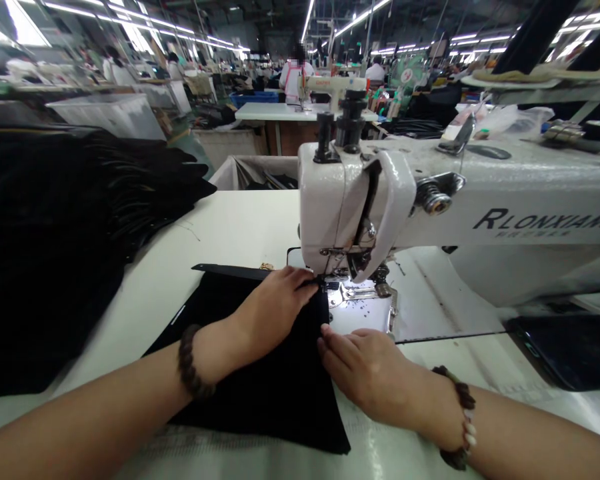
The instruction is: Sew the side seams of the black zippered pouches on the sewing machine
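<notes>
A black fabric piece (280, 393) lies on the pale sewing table, its right edge running up to the needle area of a white sewing machine (325, 200). Close beside the presser foot, my left hand (275, 307) rests on the upper part of the cloth, fingers together and gripping it near the top right corner. My right hand (370, 367) is lower down, with thumb and fingers pinching the right edge of the same cloth. The fingertips of both hands are partly hidden by the fabric and the machine head.
A large pile of black fabric pieces (55, 253) covers the table's left side. At the right lies a dark phone (570, 347). Behind the table stands a cloth-lined bin (230, 175). Farther back, a person (295, 75) is near another sewing machine (337, 87).
</notes>
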A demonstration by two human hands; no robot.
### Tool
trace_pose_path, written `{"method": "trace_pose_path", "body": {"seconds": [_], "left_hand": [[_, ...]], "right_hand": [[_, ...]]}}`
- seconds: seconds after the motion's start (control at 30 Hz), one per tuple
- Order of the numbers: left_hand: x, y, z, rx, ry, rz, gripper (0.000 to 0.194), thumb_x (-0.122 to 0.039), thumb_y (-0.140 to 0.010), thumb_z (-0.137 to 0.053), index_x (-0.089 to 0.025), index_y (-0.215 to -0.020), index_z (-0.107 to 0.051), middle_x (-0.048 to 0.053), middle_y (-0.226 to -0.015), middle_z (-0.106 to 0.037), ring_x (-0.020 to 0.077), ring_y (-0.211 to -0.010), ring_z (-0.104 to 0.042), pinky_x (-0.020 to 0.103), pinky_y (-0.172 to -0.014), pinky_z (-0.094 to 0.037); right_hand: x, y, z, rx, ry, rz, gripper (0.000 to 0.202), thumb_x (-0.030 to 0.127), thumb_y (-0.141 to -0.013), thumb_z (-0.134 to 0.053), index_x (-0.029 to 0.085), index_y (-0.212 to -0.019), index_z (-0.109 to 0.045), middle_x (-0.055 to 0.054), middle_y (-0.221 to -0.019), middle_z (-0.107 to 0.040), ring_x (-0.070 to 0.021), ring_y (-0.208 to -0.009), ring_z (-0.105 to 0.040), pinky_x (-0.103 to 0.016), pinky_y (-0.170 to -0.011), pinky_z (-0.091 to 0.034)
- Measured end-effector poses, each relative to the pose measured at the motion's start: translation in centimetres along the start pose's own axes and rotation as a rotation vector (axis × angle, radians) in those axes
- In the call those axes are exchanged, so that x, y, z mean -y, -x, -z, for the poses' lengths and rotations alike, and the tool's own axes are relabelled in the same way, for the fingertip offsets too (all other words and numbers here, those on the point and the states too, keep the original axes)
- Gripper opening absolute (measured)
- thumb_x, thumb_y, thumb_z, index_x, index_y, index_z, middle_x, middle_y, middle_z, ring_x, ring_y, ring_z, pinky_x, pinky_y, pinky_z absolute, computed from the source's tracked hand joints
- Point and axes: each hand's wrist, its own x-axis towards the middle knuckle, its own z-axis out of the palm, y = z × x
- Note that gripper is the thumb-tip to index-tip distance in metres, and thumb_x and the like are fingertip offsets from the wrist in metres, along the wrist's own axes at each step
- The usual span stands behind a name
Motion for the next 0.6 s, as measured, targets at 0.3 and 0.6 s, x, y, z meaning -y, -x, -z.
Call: {"method": "trace_pose_path", "body": {"seconds": [0.3, 0.6], "left_hand": [[-1.7, 3.5, -1.6, -0.100, -0.030, -0.215, 0.029, -0.013, -0.091, -0.031, -0.006, -0.108, -0.053, 0.013, -0.111, -0.060, 0.0197, -0.106, -0.054, 0.040, -0.094, -0.043], [-0.2, 1.5, -1.5, -0.072, -0.231, -0.282, 0.026, -0.008, -0.087, -0.037, -0.007, -0.103, -0.058, 0.012, -0.109, -0.061, 0.0203, -0.106, -0.054, 0.038, -0.094, -0.042]], "right_hand": [[0.2, 0.1, -0.2, -0.007, -0.047, -0.082, 0.022, 0.008, -0.085, -0.035, 0.012, -0.083, -0.057, -0.009, -0.078, -0.061, -0.0156, -0.053, -0.050, -0.029, -0.043, -0.033], [-1.1, -0.5, -1.2, 0.032, -0.052, -0.226, 0.015, 0.009, -0.084, -0.042, 0.013, -0.086, -0.057, -0.005, -0.081, -0.063, -0.0143, -0.055, -0.053, -0.029, -0.043, -0.029]]}}
